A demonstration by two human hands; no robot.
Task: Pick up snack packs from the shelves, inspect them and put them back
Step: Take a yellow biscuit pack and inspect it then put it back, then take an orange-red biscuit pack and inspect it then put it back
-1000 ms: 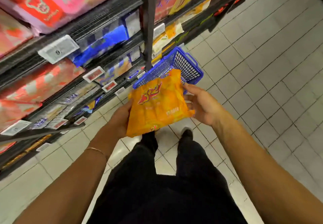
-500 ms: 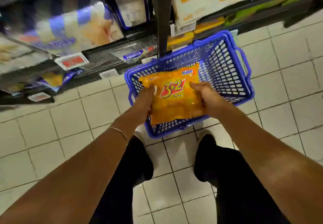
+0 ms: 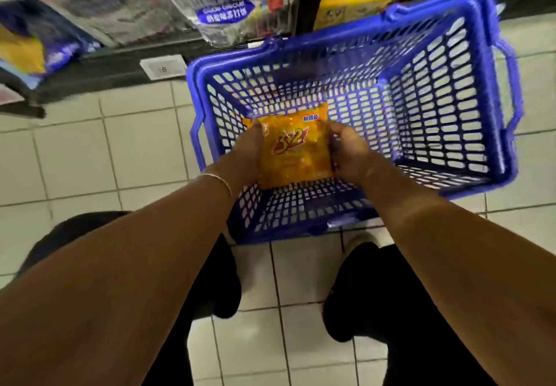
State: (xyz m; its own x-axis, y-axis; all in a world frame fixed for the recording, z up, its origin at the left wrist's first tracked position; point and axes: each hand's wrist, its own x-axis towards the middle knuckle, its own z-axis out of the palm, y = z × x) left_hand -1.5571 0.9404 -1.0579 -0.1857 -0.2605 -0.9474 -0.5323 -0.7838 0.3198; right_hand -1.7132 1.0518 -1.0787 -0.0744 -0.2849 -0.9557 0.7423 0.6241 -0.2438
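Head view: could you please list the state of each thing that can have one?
Snack pack: held upright inside the basket, printed front facing the camera.
Left hand: grips the pack's left edge.
Right hand: grips the pack's right edge.
Basket: on the tiled floor, otherwise empty.
Shelf: stocked with packs.

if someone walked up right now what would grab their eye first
Most likely the orange snack pack in the centre, held by its two side edges between the left hand and the right hand. It sits inside the big blue plastic basket standing on the white tiled floor, with nothing else visible in it. Behind the basket, the bottom shelf shows blurred packs and a white price tag.
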